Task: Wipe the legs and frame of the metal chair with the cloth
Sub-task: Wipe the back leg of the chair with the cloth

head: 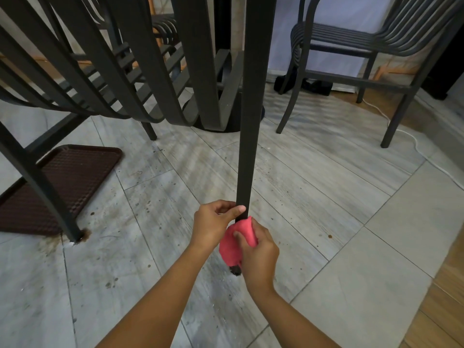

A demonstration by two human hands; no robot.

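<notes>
Down low by the tiled floor (313, 197), the left hand (213, 222) pinches the dark chair leg (247, 146) while the right hand (258, 254) grips the pink cloth (232, 243) wrapped around that leg just beneath, near its foot.

left hand (213, 222): pinching leg | right hand (258, 252): gripping cloth, forearms extended

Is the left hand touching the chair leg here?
Touching. The head view shows the left hand with its thumb laid across the chair leg, just above the pink cloth.
</notes>
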